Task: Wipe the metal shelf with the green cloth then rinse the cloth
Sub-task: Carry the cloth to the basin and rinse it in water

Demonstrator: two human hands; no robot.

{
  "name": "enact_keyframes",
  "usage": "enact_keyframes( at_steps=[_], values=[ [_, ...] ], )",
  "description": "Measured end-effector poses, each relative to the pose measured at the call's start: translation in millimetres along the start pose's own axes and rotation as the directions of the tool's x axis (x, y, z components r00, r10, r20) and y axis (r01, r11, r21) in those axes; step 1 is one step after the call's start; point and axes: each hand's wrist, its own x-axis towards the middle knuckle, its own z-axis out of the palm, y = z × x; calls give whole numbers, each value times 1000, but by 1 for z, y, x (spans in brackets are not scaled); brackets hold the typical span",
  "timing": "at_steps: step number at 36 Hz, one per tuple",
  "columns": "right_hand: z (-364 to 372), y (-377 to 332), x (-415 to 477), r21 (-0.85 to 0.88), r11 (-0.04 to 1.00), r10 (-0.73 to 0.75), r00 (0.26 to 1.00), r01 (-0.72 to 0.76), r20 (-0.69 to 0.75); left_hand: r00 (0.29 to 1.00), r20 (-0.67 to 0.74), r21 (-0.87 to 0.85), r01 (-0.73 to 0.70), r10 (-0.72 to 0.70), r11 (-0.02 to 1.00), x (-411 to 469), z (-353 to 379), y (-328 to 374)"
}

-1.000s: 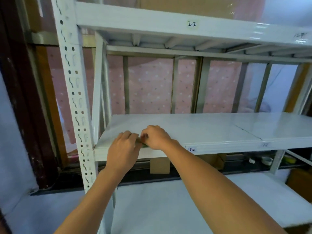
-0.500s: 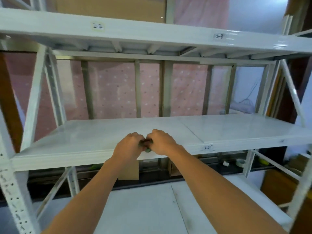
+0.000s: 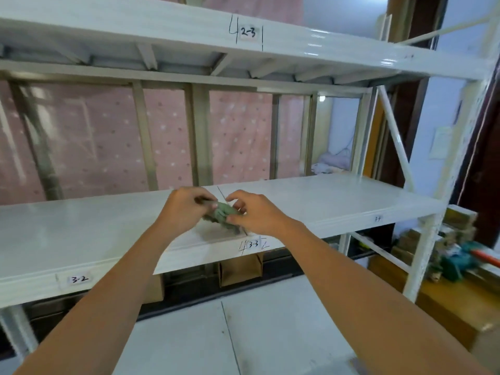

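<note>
The left hand (image 3: 184, 209) is curling its fingers around the left end of the green cloth (image 3: 222, 212), while the right hand (image 3: 254, 212) is pinching the other end. The 2 are bunching it just above the shelf (image 3: 81, 234) (probably refolding for a fresh wiping face), near the front edge.

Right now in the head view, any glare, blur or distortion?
Head view: glare streaks on the glossy upper white metal shelf beam; motion blur softens the pink dotted curtain and the crumpled green cloth; wide-angle bowing bends the right white upright post.
</note>
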Motion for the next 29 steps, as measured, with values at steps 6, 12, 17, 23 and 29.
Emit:
enact_keyframes(
  at_steps=[6,12,17,23,29],
  values=[
    [-27,21,42,258,966,6,1000,-10,18,993,-17,-410,99,-116,907,43,8,0],
    [-50,32,81,448,888,20,982,-104,190,977,116,-566,213,-178,796,76,6,-6],
    [-60,35,112,544,828,32,981,-132,190,970,168,-660,244,-177,710,99,1,-13],
    [-55,31,141,576,814,69,997,-74,30,972,215,-740,225,-94,634,104,1,-18],
    [-44,29,155,611,791,-38,999,30,0,954,208,-795,293,-216,530,104,1,-19]
  ],
)
